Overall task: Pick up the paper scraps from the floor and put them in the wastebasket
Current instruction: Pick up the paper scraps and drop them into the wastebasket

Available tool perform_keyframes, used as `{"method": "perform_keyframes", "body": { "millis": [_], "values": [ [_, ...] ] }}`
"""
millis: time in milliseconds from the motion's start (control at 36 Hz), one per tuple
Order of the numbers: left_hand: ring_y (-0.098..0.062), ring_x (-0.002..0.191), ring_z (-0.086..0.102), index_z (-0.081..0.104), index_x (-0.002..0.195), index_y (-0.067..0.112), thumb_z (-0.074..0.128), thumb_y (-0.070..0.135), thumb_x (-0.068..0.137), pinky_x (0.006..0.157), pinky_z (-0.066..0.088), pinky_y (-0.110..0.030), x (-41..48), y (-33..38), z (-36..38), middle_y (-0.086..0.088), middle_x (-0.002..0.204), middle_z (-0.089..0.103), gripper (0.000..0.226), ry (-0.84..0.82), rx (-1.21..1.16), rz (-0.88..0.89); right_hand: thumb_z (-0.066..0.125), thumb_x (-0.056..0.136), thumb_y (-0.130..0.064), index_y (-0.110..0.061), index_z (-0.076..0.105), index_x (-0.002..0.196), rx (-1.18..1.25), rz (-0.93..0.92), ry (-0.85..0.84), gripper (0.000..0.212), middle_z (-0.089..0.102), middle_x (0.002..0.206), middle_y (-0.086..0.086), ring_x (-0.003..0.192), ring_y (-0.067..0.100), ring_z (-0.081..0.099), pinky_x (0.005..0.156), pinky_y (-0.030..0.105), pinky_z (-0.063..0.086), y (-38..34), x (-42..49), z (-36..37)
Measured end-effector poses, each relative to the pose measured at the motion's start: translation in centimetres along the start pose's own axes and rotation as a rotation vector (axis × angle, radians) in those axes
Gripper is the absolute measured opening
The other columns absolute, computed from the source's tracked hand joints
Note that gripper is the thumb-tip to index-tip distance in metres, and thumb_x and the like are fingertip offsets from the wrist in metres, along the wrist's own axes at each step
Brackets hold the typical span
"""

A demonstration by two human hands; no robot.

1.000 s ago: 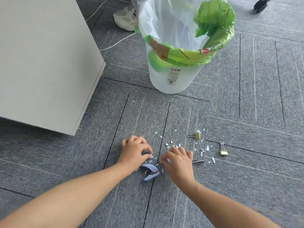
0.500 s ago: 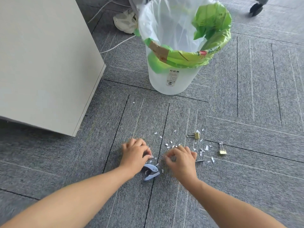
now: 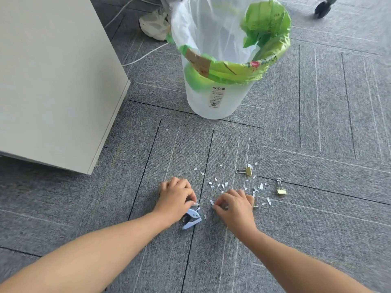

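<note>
Several tiny white paper scraps lie scattered on the grey carpet, just beyond my hands. My left hand rests knuckles-up on the floor with its fingers curled; scraps show at its fingertips. My right hand is curled too, thumb and forefinger pinched on a small white scrap at its left edge. The white wastebasket, lined with a clear bag and holding green wrapping, stands upright about two hand-lengths farther away.
A blue-and-white staple remover lies between my wrists. Two gold binder clips sit among the scraps at the right. A white cabinet stands at the left. Cables and a chair caster lie behind the basket.
My right hand has shifted slightly right and its fingers have pinched together on a scrap. My left hand has barely moved.
</note>
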State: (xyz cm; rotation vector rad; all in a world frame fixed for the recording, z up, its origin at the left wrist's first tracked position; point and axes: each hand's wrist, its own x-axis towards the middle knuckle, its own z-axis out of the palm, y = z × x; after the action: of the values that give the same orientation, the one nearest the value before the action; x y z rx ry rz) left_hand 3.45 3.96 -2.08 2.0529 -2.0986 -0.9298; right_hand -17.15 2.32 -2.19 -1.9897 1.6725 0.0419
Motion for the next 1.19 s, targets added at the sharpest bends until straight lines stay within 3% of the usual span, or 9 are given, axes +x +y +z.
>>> {"method": "perform_keyframes", "body": {
  "millis": [139, 250, 361, 750, 1028, 1194],
  "values": [
    [-0.005, 0.108, 0.032, 0.062, 0.090, 0.040, 0.064, 0.052, 0.083, 0.099, 0.019, -0.033, 0.2, 0.1, -0.2, 0.024, 0.103, 0.046, 0.014, 0.016, -0.006, 0.000, 0.067, 0.081, -0.050, -0.041, 0.058, 0.086, -0.004, -0.034, 0.023, 0.014, 0.053, 0.089, -0.024, 0.091, 0.004, 0.041, 0.084, 0.028, 0.022, -0.1, 0.3, 0.1],
    [-0.005, 0.108, 0.032, 0.060, 0.101, 0.044, 0.067, 0.051, 0.080, 0.101, 0.022, -0.035, 0.4, -0.1, -0.2, 0.023, 0.106, 0.047, 0.023, 0.000, -0.047, -0.014, 0.064, 0.083, -0.051, -0.043, 0.057, 0.101, 0.010, -0.041, 0.003, 0.021, 0.053, 0.096, -0.025, 0.096, 0.004, 0.042, 0.086, 0.027, 0.021, -0.2, 0.5, 0.0],
    [-0.005, 0.107, 0.031, 0.065, 0.095, 0.044, 0.069, 0.052, 0.078, 0.098, 0.022, -0.034, 0.5, -0.3, -0.2, 0.023, 0.103, 0.048, 0.020, 0.001, -0.077, -0.025, 0.067, 0.082, -0.049, -0.049, 0.061, 0.109, 0.049, -0.056, 0.000, 0.028, 0.050, 0.098, -0.028, 0.097, 0.003, 0.040, 0.086, 0.027, 0.018, -0.1, 0.7, -0.1],
    [-0.005, 0.103, 0.030, 0.068, 0.089, 0.042, 0.066, 0.056, 0.079, 0.092, 0.017, -0.030, 0.3, -0.4, -0.6, 0.025, 0.097, 0.045, 0.017, 0.007, -0.074, -0.013, 0.071, 0.078, -0.049, -0.042, 0.069, 0.085, 0.061, -0.069, 0.049, 0.010, 0.051, 0.087, -0.022, 0.088, 0.005, 0.040, 0.082, 0.030, 0.019, -0.2, 1.4, 0.1],
    [-0.010, 0.111, 0.031, 0.063, 0.100, 0.036, 0.056, 0.047, 0.091, 0.101, 0.017, -0.034, 0.1, 1.1, -1.1, 0.018, 0.107, 0.045, 0.016, -0.035, 0.103, 0.067, 0.052, 0.095, -0.039, -0.034, 0.060, 0.103, -0.187, -0.268, -0.042, 0.012, 0.052, 0.103, -0.016, 0.100, 0.011, 0.045, 0.093, 0.031, 0.026, -1.5, 1.4, -0.4],
    [-0.011, 0.115, 0.033, 0.059, 0.099, 0.036, 0.052, 0.045, 0.093, 0.108, 0.019, -0.038, -0.4, 0.9, -1.1, 0.018, 0.109, 0.044, 0.013, -0.092, 0.130, 0.052, 0.041, 0.097, -0.023, -0.028, 0.051, 0.113, -0.262, -0.258, -0.105, 0.019, 0.047, 0.107, -0.010, 0.102, 0.013, 0.038, 0.099, 0.033, 0.028, -1.3, 0.4, -0.6]
  ]
}}
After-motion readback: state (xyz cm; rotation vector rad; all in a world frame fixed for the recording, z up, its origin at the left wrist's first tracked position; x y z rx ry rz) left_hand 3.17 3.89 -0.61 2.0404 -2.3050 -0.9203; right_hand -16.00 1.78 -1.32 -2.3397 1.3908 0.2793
